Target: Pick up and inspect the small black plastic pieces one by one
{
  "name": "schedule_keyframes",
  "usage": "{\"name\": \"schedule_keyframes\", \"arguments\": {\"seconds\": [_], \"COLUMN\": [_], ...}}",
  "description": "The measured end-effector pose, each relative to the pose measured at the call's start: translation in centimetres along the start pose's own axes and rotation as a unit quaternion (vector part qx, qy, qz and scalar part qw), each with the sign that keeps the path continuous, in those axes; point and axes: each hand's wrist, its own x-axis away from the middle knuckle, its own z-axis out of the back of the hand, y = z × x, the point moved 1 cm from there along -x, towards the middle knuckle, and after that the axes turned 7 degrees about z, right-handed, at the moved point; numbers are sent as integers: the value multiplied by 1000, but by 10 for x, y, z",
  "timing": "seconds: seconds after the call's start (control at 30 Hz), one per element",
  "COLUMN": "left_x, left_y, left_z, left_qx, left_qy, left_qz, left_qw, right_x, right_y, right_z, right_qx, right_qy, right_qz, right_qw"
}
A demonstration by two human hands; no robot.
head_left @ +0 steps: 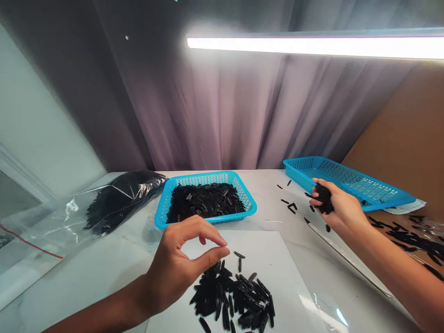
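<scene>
Head view, left to right: one clear plastic bag (121, 201) packed with black strips lies on the white marble counter (301, 249), beside one blue lattice basket (204, 179) heaped with more. The left hand (176, 263) forms a narrow pinch, holding nothing visible, just above a loose pile of black plastic strips (236, 300) on a white sheet (249, 245). The right hand (342, 208) closes around a black clump (324, 198), with stray strips (289, 206) scattered nearby and a second blue lattice basket (360, 185) just behind.
</scene>
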Motion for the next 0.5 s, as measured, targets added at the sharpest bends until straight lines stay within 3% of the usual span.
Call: {"name": "schedule_keyframes", "arguments": {"seconds": [0.1, 0.2, 0.3, 0.37, 0.5], "left_x": [-1, -1, 1, 2, 4], "left_y": [-1, -2, -1, 0, -1], "left_z": [-3, -8, -10, -11, -12], "left_qx": [-20, -49, -67, -66, -76], "left_qy": [-13, -38, -37, -19, -7], "left_qz": [7, 16, 5, -37, -125], "left_qw": [1000, 998, 997, 997, 989], "right_x": [14, 52, 101, 131, 168], "right_y": [7, 18, 27, 29, 27], "right_z": [-10, -33, -52, -58, -56], "right_qx": [-11, -9, 9, 31, 48], "right_qy": [-54, -154, -257, -348, -427], "right_qz": [-43, -112, -178, -219, -273], "right_qw": [998, 982, 950, 911, 861]}}
